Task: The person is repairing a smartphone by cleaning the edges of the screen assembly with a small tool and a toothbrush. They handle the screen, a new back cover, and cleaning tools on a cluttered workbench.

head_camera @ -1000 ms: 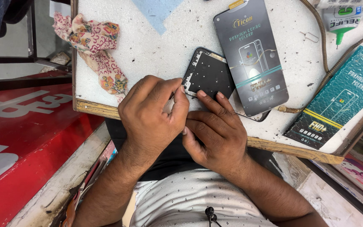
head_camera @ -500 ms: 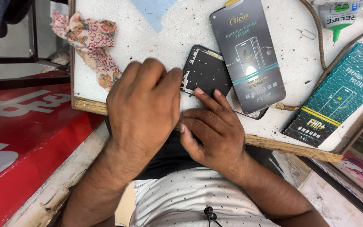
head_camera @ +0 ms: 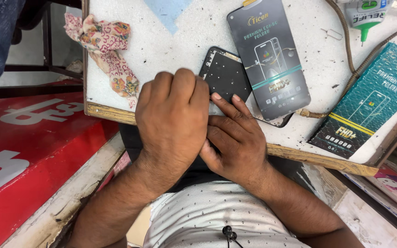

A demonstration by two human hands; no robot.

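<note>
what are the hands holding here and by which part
Both hands are on the dark phone frame at its near end. The right hand presses fingers flat on it; the left hand is curled over its near left edge, its grip hidden.

White speckled worktop (head_camera: 161, 50) carries phone frame (head_camera: 226, 76), packets (head_camera: 272, 59), floral cloth (head_camera: 104, 46).

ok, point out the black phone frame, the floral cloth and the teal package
black phone frame (head_camera: 226, 76), head view, on its perforated back panel.
floral cloth (head_camera: 104, 46), head view, on the crumpled middle fold.
teal package (head_camera: 371, 101), head view, on its printed front face.
</note>
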